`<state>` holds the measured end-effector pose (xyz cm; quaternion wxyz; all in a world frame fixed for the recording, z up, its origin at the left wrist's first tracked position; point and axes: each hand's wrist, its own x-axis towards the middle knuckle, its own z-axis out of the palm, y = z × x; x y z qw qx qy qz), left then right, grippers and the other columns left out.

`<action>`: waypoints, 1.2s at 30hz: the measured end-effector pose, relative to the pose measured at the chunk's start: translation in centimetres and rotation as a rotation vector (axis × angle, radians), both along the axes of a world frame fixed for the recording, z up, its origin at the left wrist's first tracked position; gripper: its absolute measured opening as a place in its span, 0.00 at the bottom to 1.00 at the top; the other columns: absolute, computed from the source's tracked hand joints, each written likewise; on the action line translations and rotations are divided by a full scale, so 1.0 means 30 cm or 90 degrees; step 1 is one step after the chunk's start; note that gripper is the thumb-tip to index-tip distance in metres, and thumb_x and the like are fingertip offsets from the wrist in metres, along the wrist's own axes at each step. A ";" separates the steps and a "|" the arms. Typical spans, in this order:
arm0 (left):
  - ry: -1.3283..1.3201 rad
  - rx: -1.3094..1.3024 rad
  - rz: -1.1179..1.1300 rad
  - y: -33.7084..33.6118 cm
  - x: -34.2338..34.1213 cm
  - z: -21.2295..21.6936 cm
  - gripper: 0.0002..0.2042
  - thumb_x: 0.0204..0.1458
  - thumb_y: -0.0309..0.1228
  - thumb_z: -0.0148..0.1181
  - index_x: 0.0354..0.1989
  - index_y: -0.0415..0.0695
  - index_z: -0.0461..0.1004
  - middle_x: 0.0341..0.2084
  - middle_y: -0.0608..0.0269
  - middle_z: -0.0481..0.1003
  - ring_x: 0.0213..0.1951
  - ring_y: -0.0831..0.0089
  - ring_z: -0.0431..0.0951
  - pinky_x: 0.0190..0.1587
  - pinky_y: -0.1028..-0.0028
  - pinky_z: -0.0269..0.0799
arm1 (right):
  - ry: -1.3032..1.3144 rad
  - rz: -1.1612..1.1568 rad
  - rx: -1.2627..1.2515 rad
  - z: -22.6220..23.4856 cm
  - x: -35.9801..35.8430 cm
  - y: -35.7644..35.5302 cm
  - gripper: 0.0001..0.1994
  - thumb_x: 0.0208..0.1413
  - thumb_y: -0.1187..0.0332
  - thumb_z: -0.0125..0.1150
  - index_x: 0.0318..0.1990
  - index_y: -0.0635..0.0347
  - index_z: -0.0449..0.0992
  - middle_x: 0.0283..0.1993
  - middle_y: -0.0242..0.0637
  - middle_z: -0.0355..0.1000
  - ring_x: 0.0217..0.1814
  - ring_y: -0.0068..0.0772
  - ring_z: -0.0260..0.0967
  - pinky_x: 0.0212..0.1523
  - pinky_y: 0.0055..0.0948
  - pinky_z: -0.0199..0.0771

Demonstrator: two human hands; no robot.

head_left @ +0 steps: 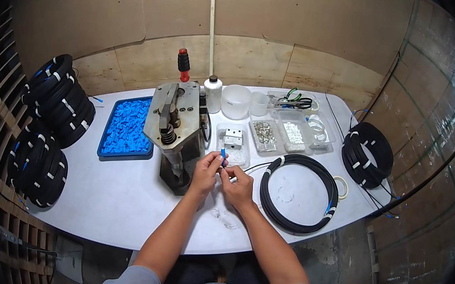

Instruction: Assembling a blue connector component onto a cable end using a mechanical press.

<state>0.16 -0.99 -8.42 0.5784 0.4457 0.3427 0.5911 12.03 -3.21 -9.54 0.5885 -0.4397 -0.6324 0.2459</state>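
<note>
My left hand (206, 174) pinches a small blue connector piece (223, 152) between thumb and fingers, its top sticking up. Close against it, my right hand (238, 187) is closed on the end of a black cable (257, 168), just below the blue piece. Fingers hide where the two meet. From my right hand the cable runs to a large black coil (264, 195) lying flat, bound with white tape. Left of my hands stands a metal hand press (173, 119) with a red and black handle (183, 64). A metal block (233, 138) rests in a clear tray behind my hands.
A tray of blue pieces (126, 126) lies left of the press. Behind are a white bottle (212, 93), plastic tubs (236, 103), boxes of small metal parts (264, 135) and white parts (293, 135), and pliers (298, 102). Stacked black coils (60, 97) flank the table's left; more coils (367, 154) sit right.
</note>
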 end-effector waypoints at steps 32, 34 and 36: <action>-0.175 0.100 -0.138 -0.011 -0.041 -0.029 0.06 0.57 0.27 0.55 0.40 0.40 0.71 0.35 0.65 0.73 0.38 0.79 0.71 0.45 0.77 0.66 | -0.066 -0.049 0.174 0.003 -0.001 -0.019 0.03 0.49 0.75 0.65 0.31 0.62 0.78 0.27 0.38 0.75 0.27 0.33 0.73 0.30 0.28 0.72; -0.170 0.118 -0.137 -0.013 -0.042 -0.026 0.07 0.56 0.26 0.58 0.41 0.39 0.73 0.35 0.67 0.75 0.38 0.81 0.71 0.45 0.79 0.66 | -0.064 -0.051 0.183 0.008 -0.002 -0.018 0.03 0.48 0.74 0.65 0.31 0.61 0.78 0.27 0.38 0.75 0.27 0.32 0.73 0.30 0.28 0.72; -0.090 0.139 -0.095 -0.017 -0.042 -0.021 0.07 0.57 0.27 0.56 0.42 0.39 0.73 0.35 0.64 0.74 0.38 0.79 0.71 0.44 0.76 0.67 | -0.062 -0.052 0.190 0.008 0.000 -0.019 0.03 0.48 0.74 0.65 0.31 0.61 0.78 0.27 0.38 0.75 0.28 0.32 0.73 0.30 0.28 0.71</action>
